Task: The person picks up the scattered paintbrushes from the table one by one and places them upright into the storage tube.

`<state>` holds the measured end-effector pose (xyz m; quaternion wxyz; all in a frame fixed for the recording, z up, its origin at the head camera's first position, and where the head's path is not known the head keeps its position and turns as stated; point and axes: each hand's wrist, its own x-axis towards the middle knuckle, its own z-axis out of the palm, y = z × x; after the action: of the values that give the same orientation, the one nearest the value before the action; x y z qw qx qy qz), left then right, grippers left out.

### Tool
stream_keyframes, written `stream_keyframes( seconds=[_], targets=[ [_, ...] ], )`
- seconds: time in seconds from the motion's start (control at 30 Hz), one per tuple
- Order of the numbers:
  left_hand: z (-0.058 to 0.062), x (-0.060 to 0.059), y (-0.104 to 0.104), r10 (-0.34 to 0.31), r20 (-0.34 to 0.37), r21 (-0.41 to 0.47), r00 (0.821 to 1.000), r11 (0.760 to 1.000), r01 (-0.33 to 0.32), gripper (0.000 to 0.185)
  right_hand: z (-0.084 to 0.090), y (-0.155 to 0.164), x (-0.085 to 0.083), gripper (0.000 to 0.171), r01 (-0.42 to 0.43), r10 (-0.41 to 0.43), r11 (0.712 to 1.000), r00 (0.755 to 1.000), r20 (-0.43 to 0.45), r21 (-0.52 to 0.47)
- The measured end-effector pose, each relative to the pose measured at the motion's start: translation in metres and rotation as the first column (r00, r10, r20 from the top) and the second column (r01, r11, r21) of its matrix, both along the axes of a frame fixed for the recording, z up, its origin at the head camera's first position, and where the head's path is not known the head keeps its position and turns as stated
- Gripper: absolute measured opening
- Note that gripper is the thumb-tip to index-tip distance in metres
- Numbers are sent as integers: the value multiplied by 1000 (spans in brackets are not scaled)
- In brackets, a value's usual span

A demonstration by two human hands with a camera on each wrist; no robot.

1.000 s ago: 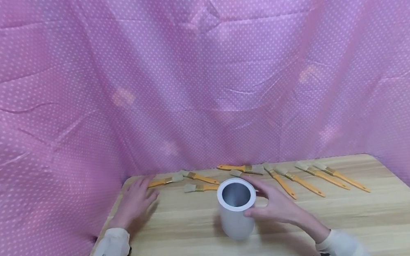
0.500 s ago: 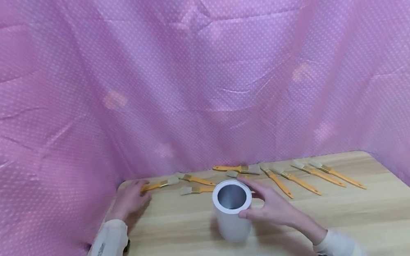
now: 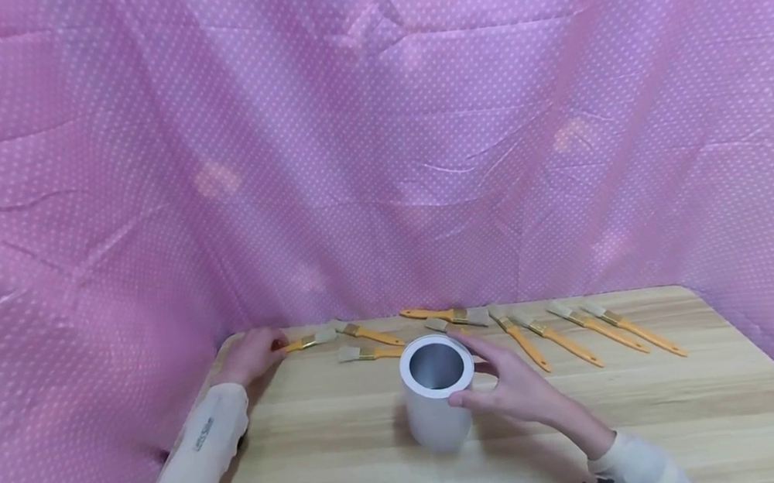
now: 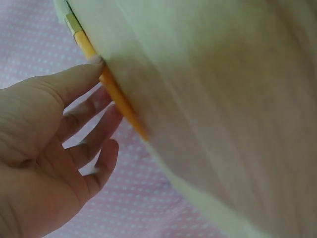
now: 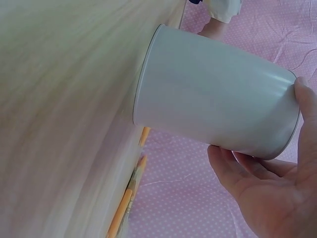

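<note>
At the table's far left corner, my left hand (image 3: 252, 355) pinches the orange handle of a paintbrush (image 3: 309, 341), its pale bristles pointing right. The left wrist view shows the thumb on the handle of this paintbrush (image 4: 116, 91) and fingertips on its other side; the brush lies along the tabletop. A white cylindrical cup (image 3: 440, 415) with a metal-lined opening stands upright mid-table. My right hand (image 3: 513, 389) holds the cup near its rim, thumb at the front and fingers behind. In the right wrist view the cup's smooth side (image 5: 213, 89) fills the middle.
Several more orange-handled paintbrushes lie along the back of the wooden table (image 3: 353, 470), among them one brush (image 3: 371, 335) left of the cup and another brush (image 3: 633, 330) far right. A pink dotted cloth (image 3: 379, 157) hangs behind and at both sides.
My left hand has closed its fingers on the end of the leftmost paintbrush's handle. The right hand keeps its hold on the cup. The head view has shifted slightly.
</note>
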<state>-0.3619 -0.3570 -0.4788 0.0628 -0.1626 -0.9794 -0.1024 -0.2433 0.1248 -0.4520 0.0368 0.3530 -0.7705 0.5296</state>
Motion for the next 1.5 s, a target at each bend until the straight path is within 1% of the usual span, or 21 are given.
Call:
stream_keyframes(
  seconds=[0.1, 0.2, 0.27, 0.37, 0.5, 0.6, 0.73, 0.87, 0.93, 0.97, 1.03, 1.07, 1.1, 1.13, 1.17, 1.2, 1.27, 1.37, 1.4, 1.47, 1.5],
  targets=[
    [8, -2, 4, -3, 30, -48, 1000, 999, 4, 11, 2, 1, 0, 90, 4, -4, 1000, 1000, 13, -1],
    [16, 0, 9, -1, 67, -81, 998, 997, 6, 11, 4, 2, -1, 92, 12, -12, 1000, 1000, 24, 3],
    [19, 2, 11, -9, 77, -95, 997, 995, 16, 10, 4, 2, -1, 93, 16, -16, 1000, 1000, 27, 6],
    [20, 6, 14, -18, 72, -102, 997, 994, 26, 9, 6, 3, -1, 94, 22, -22, 1000, 999, 30, 8],
    [19, 11, 16, -35, 43, -114, 998, 993, 39, 8, 6, 3, -1, 95, 20, -21, 1000, 999, 36, 10],
    [20, 15, 17, -30, 47, -80, 998, 996, 33, 6, 5, 3, -2, 95, 19, -19, 1000, 999, 38, 15],
    [23, 21, 18, -19, 70, 0, 997, 1000, 19, 9, 4, 2, -3, 93, 13, -13, 1000, 999, 41, 17],
    [23, 28, 21, -23, 55, 66, 998, 998, 20, 10, 4, 2, -2, 92, 7, -8, 1000, 999, 48, 20],
    [21, 31, 22, -11, 80, 122, 997, 993, 1, 10, 4, 2, -1, 92, 10, -11, 1000, 999, 48, 23],
    [20, 33, 23, 0, 108, 159, 994, 987, -17, 11, 4, 2, -1, 92, 11, -12, 1000, 999, 47, 25],
    [19, 36, 25, 23, 191, 244, 981, 967, -70, 13, 4, 2, 0, 92, 14, -15, 1000, 999, 45, 25],
    [18, 37, 25, 23, 224, 286, 974, 954, -88, 14, 3, 2, 1, 91, 14, -15, 1000, 999, 41, 25],
    [18, 38, 26, 14, 240, 319, 971, 943, -93, 15, 3, 2, 1, 91, 16, -17, 1000, 999, 39, 25],
    [18, 38, 27, 0, 239, 340, 971, 937, -84, 14, 3, 2, 1, 91, 17, -17, 1000, 999, 37, 24],
    [18, 38, 27, -12, 252, 372, 968, 925, -85, 15, 3, 2, 1, 91, 17, -18, 1000, 999, 35, 23],
    [19, 38, 28, -36, 250, 395, 968, 916, -69, 16, 3, 1, 1, 90, 18, -19, 1000, 999, 35, 23],
    [20, 36, 31, -75, 256, 450, 964, 892, -50, 18, 3, 2, 1, 90, 19, -19, 1000, 999, 34, 23],
    [23, 36, 37, -102, 291, 523, 951, 850, -69, 21, 3, 2, 1, 91, 18, -19, 1000, 999, 37, 23],
    [25, 37, 39, -107, 293, 539, 950, 839, -72, 22, 3, 1, 1, 92, 18, -19, 1000, 999, 38, 23],
    [29, 39, 44, -130, 281, 568, 951, 821, -56, 24, 3, 1, 1, 92, 17, -18, 1000, 999, 39, 21],
    [31, 39, 47, -148, 259, 576, 954, 817, -30, 25, 3, 1, 1, 92, 16, -17, 1000, 999, 40, 19]
  ],
)
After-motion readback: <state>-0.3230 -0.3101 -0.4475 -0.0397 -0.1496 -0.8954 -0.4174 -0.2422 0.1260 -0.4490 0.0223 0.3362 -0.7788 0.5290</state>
